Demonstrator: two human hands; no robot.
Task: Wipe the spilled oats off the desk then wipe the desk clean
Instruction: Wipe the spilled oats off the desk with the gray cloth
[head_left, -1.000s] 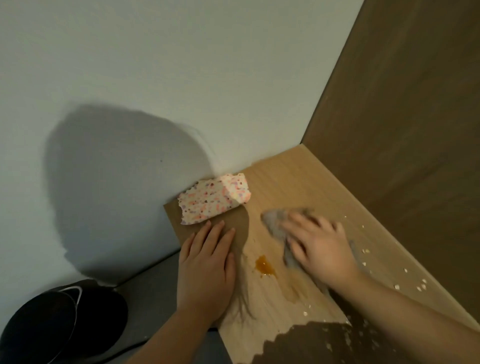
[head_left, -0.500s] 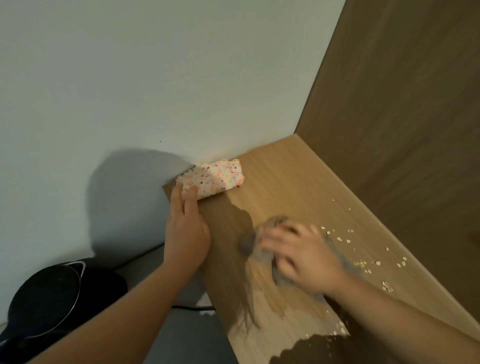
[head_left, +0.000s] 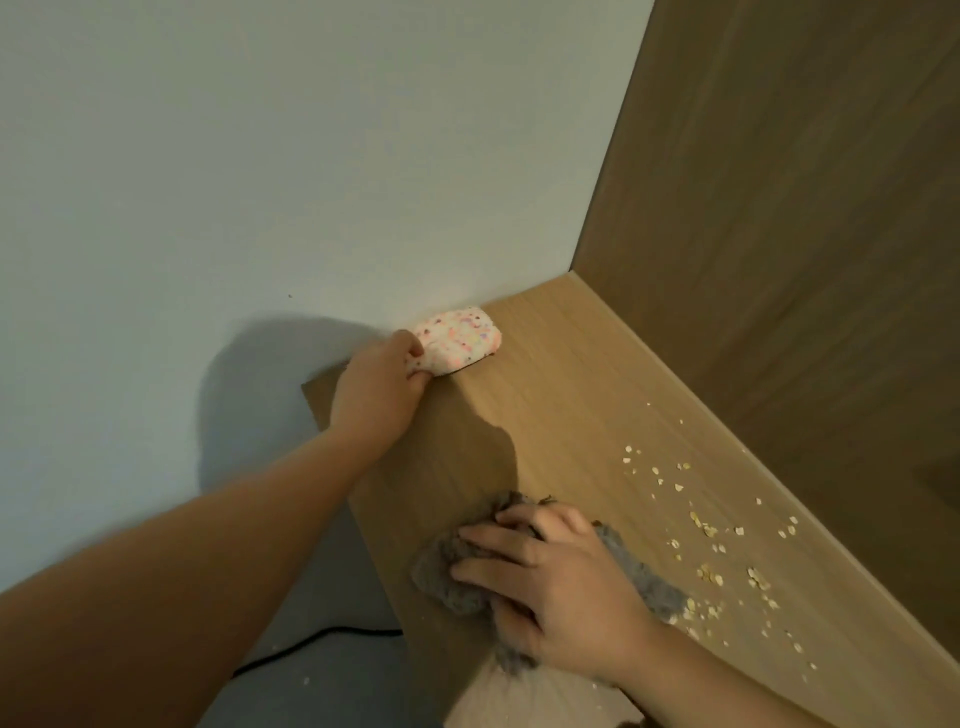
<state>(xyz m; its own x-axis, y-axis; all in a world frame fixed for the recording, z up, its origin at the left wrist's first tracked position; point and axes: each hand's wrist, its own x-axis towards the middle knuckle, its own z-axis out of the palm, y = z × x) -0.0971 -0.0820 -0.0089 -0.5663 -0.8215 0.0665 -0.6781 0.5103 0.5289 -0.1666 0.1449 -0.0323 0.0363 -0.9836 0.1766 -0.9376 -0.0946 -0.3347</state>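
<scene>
My right hand (head_left: 553, 587) presses down on a crumpled grey cloth (head_left: 447, 577) on the light wooden desk (head_left: 561, 415), fingers spread over the cloth. Several loose oats (head_left: 706, 545) lie scattered to the right of the cloth, along the desk's right side. My left hand (head_left: 376, 389) reaches to the far left corner of the desk and grips the near end of a white sponge with coloured speckles (head_left: 462, 338), which lies against the wall.
A pale wall (head_left: 311, 156) runs behind the desk and a brown wooden panel (head_left: 779, 234) closes its right side. A black cable (head_left: 311, 642) lies on the grey floor left of the desk's edge.
My left hand has closed its fingers round the end of the speckled sponge it was only touching. My right hand with the cloth has slid nearer me and slightly left.
</scene>
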